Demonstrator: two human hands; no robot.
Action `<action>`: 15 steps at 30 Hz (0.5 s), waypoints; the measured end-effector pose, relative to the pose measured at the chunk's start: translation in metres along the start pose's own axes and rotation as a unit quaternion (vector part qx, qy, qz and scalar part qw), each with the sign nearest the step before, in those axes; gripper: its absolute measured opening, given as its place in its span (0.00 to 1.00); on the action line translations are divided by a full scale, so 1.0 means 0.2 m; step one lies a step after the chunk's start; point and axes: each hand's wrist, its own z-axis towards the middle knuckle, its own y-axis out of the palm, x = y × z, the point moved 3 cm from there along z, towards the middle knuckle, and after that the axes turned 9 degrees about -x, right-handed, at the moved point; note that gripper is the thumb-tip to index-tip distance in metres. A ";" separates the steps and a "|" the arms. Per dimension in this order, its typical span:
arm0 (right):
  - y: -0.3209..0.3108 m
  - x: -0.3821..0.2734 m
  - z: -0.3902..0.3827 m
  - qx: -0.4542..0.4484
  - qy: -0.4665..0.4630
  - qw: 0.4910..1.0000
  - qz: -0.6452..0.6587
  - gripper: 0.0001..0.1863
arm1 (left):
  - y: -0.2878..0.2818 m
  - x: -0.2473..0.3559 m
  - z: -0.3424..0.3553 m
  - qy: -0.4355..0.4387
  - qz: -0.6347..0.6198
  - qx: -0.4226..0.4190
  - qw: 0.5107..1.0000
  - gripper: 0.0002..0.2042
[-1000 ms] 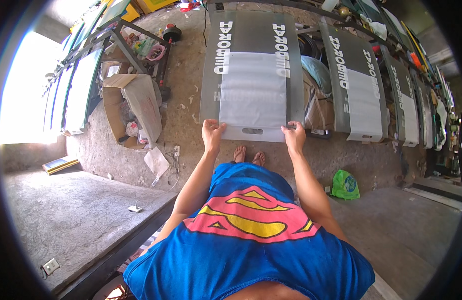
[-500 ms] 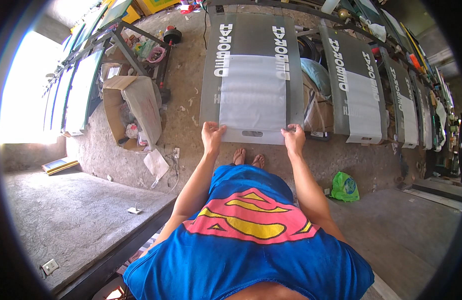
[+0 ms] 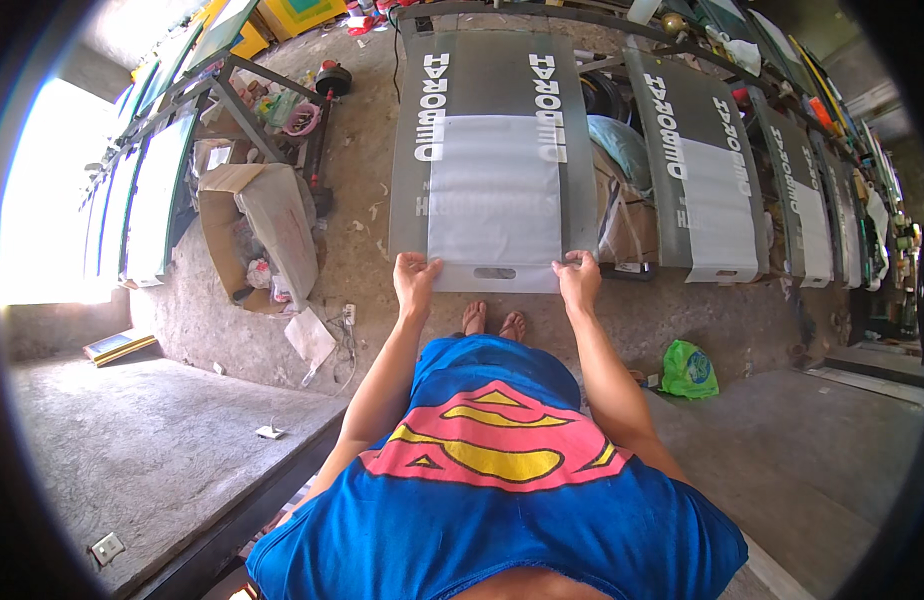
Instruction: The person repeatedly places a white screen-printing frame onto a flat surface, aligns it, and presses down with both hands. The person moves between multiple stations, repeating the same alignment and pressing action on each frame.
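A white flat bag point(image 3: 494, 225) with an oval cut-out handle lies over a dark grey board point(image 3: 487, 85) that carries white block lettering along both sides. The bag's handle end overhangs the board's near edge. At its near left corner, my left hand point(image 3: 414, 285) is closed, thumb and fingers pinching the edge. My right hand point(image 3: 579, 282) pinches the opposite near corner in the same way. Faint lettering shows through or on the bag's middle. Both hands are level with each other, just above my feet.
More grey boards, each with a white bag point(image 3: 720, 215) on it, stand in a row to the right. An open cardboard box point(image 3: 232, 235) with rubbish is on the left floor. A green plastic bag point(image 3: 689, 370) lies at the right. A concrete ledge point(image 3: 182, 420) runs at lower left.
The board, bag and both hands sit slightly further left and lower in the picture, as the whole view has shifted a little. Both hands keep their pinch on the bag's corners.
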 end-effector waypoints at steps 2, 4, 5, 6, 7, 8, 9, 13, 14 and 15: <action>0.01 0.01 0.01 -0.013 0.014 1.000 0.010 0.17 | 0.00 0.00 -0.01 -0.002 -0.007 0.001 1.000 0.20; 0.02 0.07 0.04 -0.002 0.010 1.000 0.028 0.17 | 0.01 0.03 -0.02 0.000 -0.031 -0.003 1.000 0.19; 0.03 0.10 0.05 0.003 0.008 0.999 0.037 0.17 | 0.01 0.03 -0.02 0.000 -0.029 -0.005 1.000 0.20; 0.04 0.10 0.05 0.006 0.009 1.000 0.030 0.17 | 0.01 0.03 -0.02 0.000 -0.028 -0.004 1.000 0.20; 0.04 0.10 0.05 0.009 0.009 1.000 0.023 0.18 | 0.00 0.03 -0.02 -0.001 -0.027 -0.004 1.000 0.20; 0.04 0.10 0.05 0.013 0.010 1.000 0.016 0.18 | 0.00 0.03 -0.02 -0.003 -0.027 -0.002 1.000 0.20; 0.04 0.10 0.05 0.009 0.012 1.000 0.016 0.17 | 0.00 0.02 -0.02 -0.006 -0.026 -0.001 1.000 0.20; 0.03 0.12 0.06 0.002 0.005 1.000 0.010 0.17 | 0.00 0.01 -0.01 0.008 0.004 -0.003 1.000 0.19; 0.03 0.12 0.06 0.001 -0.001 1.000 0.007 0.17 | -0.01 0.00 -0.01 0.009 0.000 -0.003 1.000 0.19; 0.03 0.12 0.06 0.001 -0.003 1.000 0.012 0.17 | -0.01 0.00 0.00 0.010 -0.004 -0.003 1.000 0.19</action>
